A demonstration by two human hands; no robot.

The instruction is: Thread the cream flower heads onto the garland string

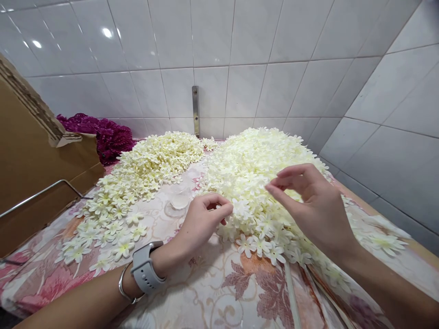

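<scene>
Two heaps of cream-white fabric flowers lie on a floral tablecloth: a flatter spread on the left and a taller mound on the right. My left hand, with a grey watch and a bangle on the wrist, rests at the near edge of the right mound, fingertips curled and pinched at the flowers there. My right hand hovers over the mound's front, thumb and fingers drawn together in a pinch. What either pinch holds is too small to make out.
A brown cardboard box with a metal rod along it stands at the left. Dark magenta flowers lie behind it. White tiled walls close the back and right side. A metal bracket is fixed to the back wall.
</scene>
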